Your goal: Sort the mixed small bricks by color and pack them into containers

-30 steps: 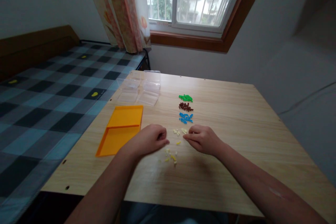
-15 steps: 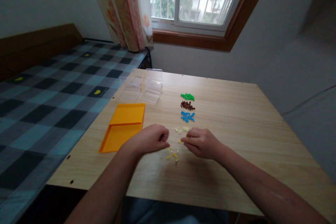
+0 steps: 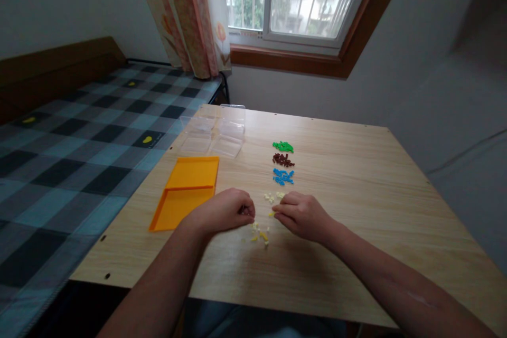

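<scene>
Small yellow and cream plastic pieces lie loosely scattered on the table in front of me. My left hand is just above and left of them, its fingers curled in and the thumb tip close to the cream pieces. What is inside that curl is hidden. To the right, my right hand is closed in a pinch low over the table. A small yellow plastic piece shows at its fingertips. Just beyond are small groups of cream pieces, partly behind the right hand.
Farther out, piles of blue pieces, brown pieces and green pieces form a column. An orange two-section tray is at left, with clear plastic boxes behind it. A checked bed adjoins the wooden table.
My left thumb has drawn in slightly toward the curled fingers. The right hand stays almost in place, its pinch shifting a little at the yellow piece. The piles have not moved.
</scene>
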Available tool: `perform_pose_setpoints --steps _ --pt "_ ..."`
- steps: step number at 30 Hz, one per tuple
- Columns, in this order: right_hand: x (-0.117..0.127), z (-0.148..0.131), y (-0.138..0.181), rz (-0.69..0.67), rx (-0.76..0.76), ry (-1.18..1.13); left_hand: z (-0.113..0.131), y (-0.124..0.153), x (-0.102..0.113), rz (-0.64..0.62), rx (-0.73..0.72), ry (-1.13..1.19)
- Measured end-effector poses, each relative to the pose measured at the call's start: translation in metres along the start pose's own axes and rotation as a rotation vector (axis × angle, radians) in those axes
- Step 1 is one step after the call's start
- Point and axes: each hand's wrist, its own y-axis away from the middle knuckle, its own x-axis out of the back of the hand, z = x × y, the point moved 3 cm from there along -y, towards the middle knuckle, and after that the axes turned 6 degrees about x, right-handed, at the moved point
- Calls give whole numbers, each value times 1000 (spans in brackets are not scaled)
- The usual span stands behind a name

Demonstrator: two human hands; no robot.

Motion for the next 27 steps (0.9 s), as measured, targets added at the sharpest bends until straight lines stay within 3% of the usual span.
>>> perform_pose_setpoints --steps 9,27 --pt "-6 -1 -3 -38 -6 -32 0 1 3 -30 40 -4" --pt "5 1 3 -44 -13 -64 3 4 4 -31 41 -21"
